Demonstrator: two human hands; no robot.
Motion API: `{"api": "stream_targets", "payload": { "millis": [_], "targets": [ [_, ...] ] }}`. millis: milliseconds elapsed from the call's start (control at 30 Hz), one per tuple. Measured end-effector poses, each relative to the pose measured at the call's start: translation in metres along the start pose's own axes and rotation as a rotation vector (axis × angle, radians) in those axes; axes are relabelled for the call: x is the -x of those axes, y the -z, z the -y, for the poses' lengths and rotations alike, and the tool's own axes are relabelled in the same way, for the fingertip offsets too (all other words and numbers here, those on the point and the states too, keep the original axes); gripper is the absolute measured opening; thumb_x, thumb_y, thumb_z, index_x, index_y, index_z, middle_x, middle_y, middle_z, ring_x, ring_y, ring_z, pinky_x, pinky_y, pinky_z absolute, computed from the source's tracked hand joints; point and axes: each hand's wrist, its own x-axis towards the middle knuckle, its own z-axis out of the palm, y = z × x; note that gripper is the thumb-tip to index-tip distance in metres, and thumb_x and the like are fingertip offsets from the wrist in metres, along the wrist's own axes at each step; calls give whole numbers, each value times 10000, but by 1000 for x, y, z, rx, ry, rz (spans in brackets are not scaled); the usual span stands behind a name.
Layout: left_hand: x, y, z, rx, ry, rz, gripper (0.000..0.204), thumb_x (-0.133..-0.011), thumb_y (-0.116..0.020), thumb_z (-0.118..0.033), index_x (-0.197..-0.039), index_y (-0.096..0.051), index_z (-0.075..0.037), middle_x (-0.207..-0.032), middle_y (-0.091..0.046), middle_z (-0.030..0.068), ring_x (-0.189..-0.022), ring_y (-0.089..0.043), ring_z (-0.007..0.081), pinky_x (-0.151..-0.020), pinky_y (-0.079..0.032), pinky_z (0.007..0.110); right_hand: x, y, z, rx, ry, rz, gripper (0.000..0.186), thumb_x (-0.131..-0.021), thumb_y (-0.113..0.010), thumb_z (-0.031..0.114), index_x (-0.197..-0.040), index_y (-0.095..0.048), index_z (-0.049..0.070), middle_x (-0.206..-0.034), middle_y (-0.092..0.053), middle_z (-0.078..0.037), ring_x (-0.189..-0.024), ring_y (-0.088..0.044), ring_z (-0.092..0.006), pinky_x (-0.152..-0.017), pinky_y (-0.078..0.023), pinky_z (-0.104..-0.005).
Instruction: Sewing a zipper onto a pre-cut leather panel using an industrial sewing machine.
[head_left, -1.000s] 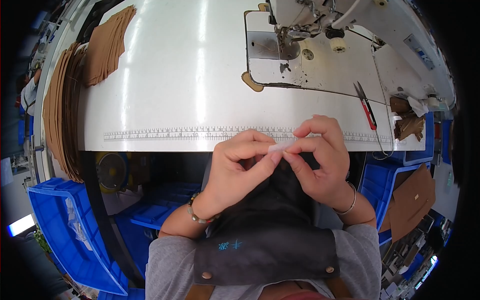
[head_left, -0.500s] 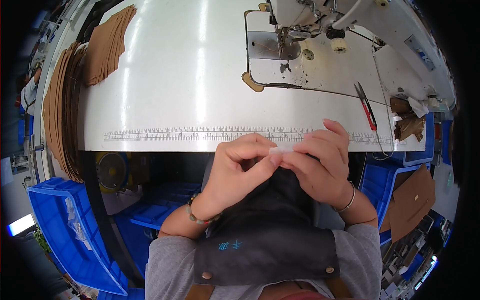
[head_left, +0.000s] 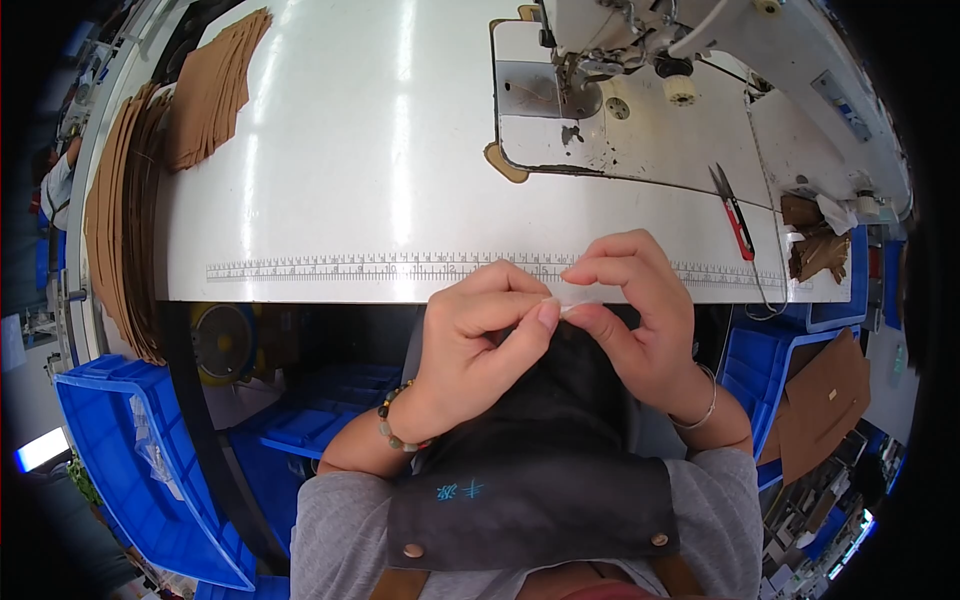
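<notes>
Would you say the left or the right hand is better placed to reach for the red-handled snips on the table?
Probably the right hand. The red-handled snips lie on the white table just beyond it, on its own side. The left hand sits farther away and would have to cross over. Both pinch a small pale piece.

We can't make out the small pale scrap [head_left: 578, 297] pinched between the left hand [head_left: 480, 335] and right hand [head_left: 640, 310]. The sewing machine [head_left: 700, 40] runs off the top edge, its needle too small to tell.
</notes>
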Motion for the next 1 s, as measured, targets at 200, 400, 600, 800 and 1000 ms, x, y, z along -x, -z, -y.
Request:
{"api": "stream_targets", "payload": {
  "millis": [200,400,600,800,1000],
  "targets": [
    [-2,1,-2,-61,-47,39,62,-924,-741,-43,-939,-784,-1,-859,-698,62,-687,-592,86,-591,-445,241,1,8,-5,-113,-91,178,132,-911,-773,145,-912,-673,59,-900,-659,-48,-815,-622,-217,-756,-465,-315],
    [-6,-4,-4,-106,-62,28,164,-828,-803,-43,-991,-777,-40,-875,-699,66,-732,-651,132,-627,-498,251,2,9,-8,-282,-198,161,92,-981,-694,97,-961,-642,24,-902,-646,-64,-833,-628,-170,-762,-487,-289],
    [-11,-5,-3,-456,-344,-15,206,-753,-833,-87,-931,-732,-65,-904,-678,89,-741,-667,232,-637,-535,307,1,15,-5,-481,-380,270,82,-997,-666,64,-997,-624,-7,-918,-638,-52,-841,-636,-124,-798,-521,-273],
    [-11,-8,-5,-532,-312,-9,158,-831,-812,-122,-954,-728,-72,-929,-665,95,-745,-664,244,-642,-537,328,-3,19,-4,-407,-359,285,75,-959,-699,33,-958,-632,0,-900,-639,-53,-816,-641,-132,-755,-524,-271],
    [-15,2,-16,-177,29,238,104,-903,-806,-84,-978,-752,-35,-931,-682,49,-716,-606,92,-610,-466,246,-10,34,3,-170,-196,263,164,-850,-805,43,-884,-646,22,-867,-640,-64,-765,-647,-164,-690,-507,-286]
  ]
}}
